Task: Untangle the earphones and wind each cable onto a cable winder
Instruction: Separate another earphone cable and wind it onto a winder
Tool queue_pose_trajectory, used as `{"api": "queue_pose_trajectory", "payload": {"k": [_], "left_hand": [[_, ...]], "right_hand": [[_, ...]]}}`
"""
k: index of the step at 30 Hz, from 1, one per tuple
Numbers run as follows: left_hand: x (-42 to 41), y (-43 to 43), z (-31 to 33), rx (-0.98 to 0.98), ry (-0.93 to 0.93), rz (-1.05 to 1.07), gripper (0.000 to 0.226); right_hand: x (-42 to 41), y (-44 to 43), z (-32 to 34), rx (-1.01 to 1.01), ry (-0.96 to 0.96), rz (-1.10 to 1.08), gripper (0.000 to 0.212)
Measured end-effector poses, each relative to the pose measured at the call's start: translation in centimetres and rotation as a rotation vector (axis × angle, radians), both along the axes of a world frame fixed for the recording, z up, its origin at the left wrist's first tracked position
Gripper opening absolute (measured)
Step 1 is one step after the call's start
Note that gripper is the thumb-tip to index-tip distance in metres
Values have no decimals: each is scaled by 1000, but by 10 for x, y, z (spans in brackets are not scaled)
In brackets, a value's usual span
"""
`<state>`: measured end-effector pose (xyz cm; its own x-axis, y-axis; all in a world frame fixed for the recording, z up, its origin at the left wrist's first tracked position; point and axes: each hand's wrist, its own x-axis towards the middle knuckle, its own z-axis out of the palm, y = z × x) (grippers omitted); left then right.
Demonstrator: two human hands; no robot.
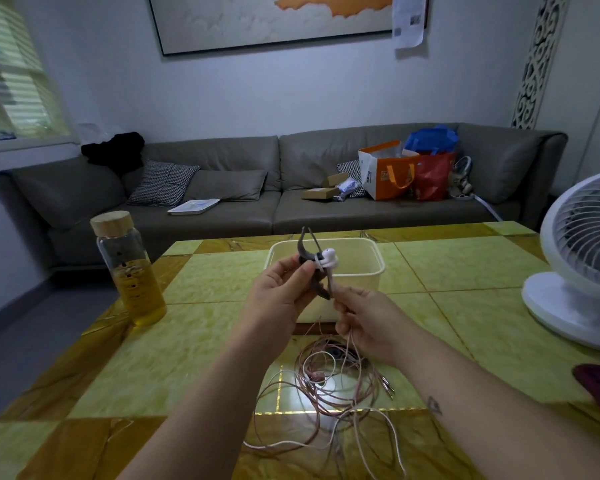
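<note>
The dark cable winder (321, 289) stands roughly upright in the middle of the frame, its long axis running from a forked end at the top down to a tip that leans slightly to the right. A white earbud (329, 253) sits against its upper right side, with a turn of white cable crossing the winder's waist. Behind it on the table (205, 278) is a white tub (378, 258). A bottle (129, 271) of yellow liquid stands at the left, a white fan (586, 254) at the right edge, and a grey sofa (222, 216) runs along the back. The loose tangle of cables (326, 386) lies on the table low in the frame, between the forearms. The left hand (278, 292) grips the winder's middle, with the thumb pressed on its front. The right hand (368, 320), just below and to the right, has its fingers curled, pinching the thin cable that drops from the winder's lower end to the tangle.
</note>
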<state>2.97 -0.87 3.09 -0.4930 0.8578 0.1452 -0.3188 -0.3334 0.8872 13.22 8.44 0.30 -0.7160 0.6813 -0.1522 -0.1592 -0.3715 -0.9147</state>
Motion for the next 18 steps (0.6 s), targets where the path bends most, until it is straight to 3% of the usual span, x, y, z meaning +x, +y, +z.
{"api": "queue_pose_trajectory", "payload": {"k": [5, 11, 15, 18], "left_hand": [[-2, 4, -4, -36, 14, 58, 14], [-1, 6, -4, -31, -31, 61, 15], [2, 9, -4, -53, 14, 82, 15], [4, 12, -3, -76, 83, 127, 12]], "right_hand": [[-5, -8, -5, 278, -155, -135, 21], [-4, -8, 2, 358, -208, -180, 18], [-9, 1, 5, 609, -325, -332, 21], [-13, -6, 2, 675, -305, -340, 27]]}}
